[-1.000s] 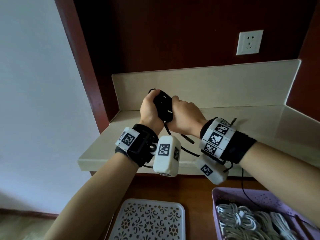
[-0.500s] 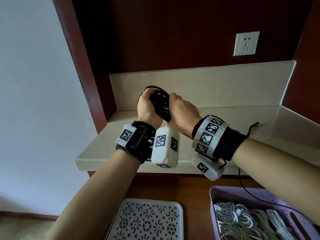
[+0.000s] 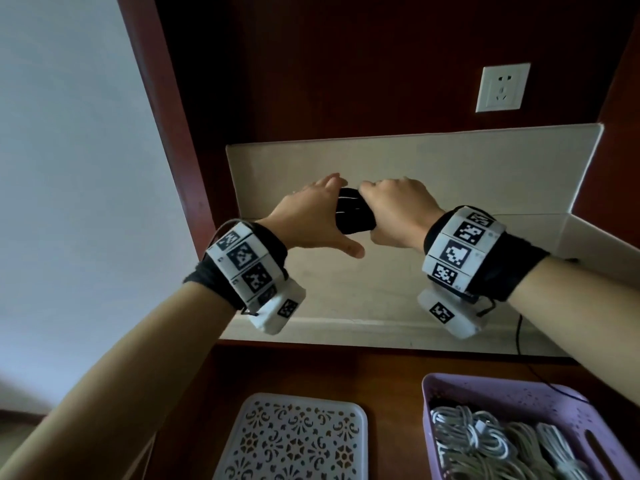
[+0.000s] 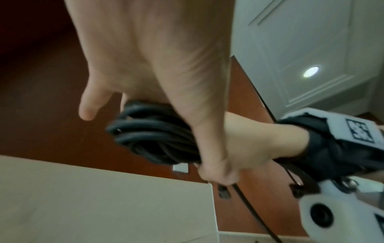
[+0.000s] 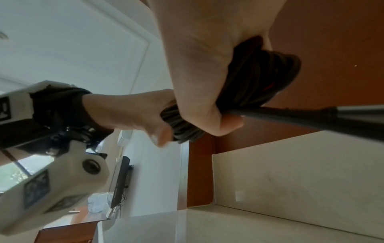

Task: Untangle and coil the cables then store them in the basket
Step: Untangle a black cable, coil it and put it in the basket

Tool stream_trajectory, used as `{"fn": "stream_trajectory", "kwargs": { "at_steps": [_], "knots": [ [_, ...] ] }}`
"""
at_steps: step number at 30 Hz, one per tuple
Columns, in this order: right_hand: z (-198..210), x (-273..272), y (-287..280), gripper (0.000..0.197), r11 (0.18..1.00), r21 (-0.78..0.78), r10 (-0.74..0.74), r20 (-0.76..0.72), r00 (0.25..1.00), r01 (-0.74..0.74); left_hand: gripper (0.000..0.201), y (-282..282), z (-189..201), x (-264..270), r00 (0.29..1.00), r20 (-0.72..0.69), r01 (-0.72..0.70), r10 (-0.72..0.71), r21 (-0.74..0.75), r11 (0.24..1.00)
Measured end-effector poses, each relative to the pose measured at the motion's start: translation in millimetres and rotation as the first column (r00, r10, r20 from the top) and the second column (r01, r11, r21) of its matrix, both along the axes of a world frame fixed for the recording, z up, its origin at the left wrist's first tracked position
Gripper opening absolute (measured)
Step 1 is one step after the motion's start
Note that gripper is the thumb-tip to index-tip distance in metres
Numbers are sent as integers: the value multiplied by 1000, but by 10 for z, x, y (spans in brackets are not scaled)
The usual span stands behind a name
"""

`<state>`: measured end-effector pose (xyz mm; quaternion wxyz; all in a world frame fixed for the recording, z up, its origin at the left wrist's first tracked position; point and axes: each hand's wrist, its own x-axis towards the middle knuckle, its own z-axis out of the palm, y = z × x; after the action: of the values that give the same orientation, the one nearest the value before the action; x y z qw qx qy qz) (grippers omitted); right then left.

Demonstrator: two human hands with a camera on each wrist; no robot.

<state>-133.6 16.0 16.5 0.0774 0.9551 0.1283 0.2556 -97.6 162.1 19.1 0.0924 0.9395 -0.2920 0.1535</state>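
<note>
Since the earlier frame the two hands have been turning palm-down and rising, and the black cable bundle (image 3: pixel 354 212) is now lying level between them rather than standing upright. The right hand (image 3: pixel 398 216) is gripping one end of the coil, fingers curled around it; from the right wrist view a straight black length with a grey tip (image 5: pixel 324 113) is running out of that fist. The left hand (image 3: pixel 308 220) is covering the other end, its thumb (image 3: pixel 351 250) sticking out free beneath the coil; the left wrist view shows a straightened finger (image 4: pixel 91 105) beside the loops (image 4: pixel 153 131), while the remaining fingers are hidden behind the coil, so how tightly they are closing cannot be told. Both hands are hovering above the beige counter (image 3: pixel 346 289). Below the right forearm the purple basket (image 3: pixel 485 389) is holding white coiled cables (image 3: pixel 478 441). Below the left forearm a white patterned lid (image 3: pixel 294 441) is lying. Above the right hand a wall socket (image 3: pixel 503 87) is showing.
</note>
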Motion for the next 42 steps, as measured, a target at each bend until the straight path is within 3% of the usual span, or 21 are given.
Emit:
{"fn": "stream_trajectory", "kwargs": {
  "at_steps": [2,7,11,13,15,17,19,21,22,23,25,27,29,32,37,39,42],
  "knots": [
    [14,-31,34,40,1000,-28,14,-8,1000,-14,90,-100,-21,-17,995,97,-32,26,61,998],
    [15,-67,-5,32,997,-70,17,-6,1000,-18,30,-239,-58,-65,987,150,-53,49,18,998],
    [-23,-22,-31,33,999,-19,31,59,998,-30,20,-278,-51,-23,978,204,-53,51,4,999],
    [-86,9,-71,37,991,84,94,158,983,-108,16,-273,-14,8,976,211,-50,52,-14,999],
    [-168,51,-166,48,927,312,126,268,955,-210,16,-216,57,59,983,165,-62,76,-89,994],
    [-210,78,-302,57,774,601,78,221,972,-199,18,-108,140,136,988,103,-91,114,-203,975],
    [-239,78,-443,34,640,764,107,16,994,-81,19,15,195,197,986,47,-137,157,-288,948],
    [-232,73,-528,8,594,801,200,-65,978,-69,20,107,228,254,983,-10,-173,181,-342,924],
    [-216,64,-533,5,584,806,247,-64,967,-96,20,137,235,280,982,-34,-184,185,-361,914],
    [-192,49,-522,6,598,791,272,-51,961,-128,19,162,241,303,980,-56,-196,189,-380,904],
    [-135,33,-492,9,710,664,273,51,961,-237,19,210,256,350,971,-95,-240,220,-425,873],
    [-39,-5,-446,21,832,436,288,190,939,-344,22,265,274,398,956,-125,-292,264,-445,846],
    [78,-70,-408,33,889,228,340,254,905,-398,24,306,290,429,945,-144,-326,292,-446,834],
    [226,-100,-349,30,905,159,349,256,901,-396,24,344,294,454,941,-150,-339,304,-447,828],
    [275,-37,-415,22,914,292,302,-30,953,-281,25,424,314,466,949,-119,-311,291,-477,822],
    [289,-44,-414,25,920,162,343,107,933,-357,24,427,323,433,939,-38,-328,342,-396,858],
    [376,-97,-334,31,877,-81,478,261,839,-474,18,372,309,383,912,150,-349,381,-202,915]
  ]
}}
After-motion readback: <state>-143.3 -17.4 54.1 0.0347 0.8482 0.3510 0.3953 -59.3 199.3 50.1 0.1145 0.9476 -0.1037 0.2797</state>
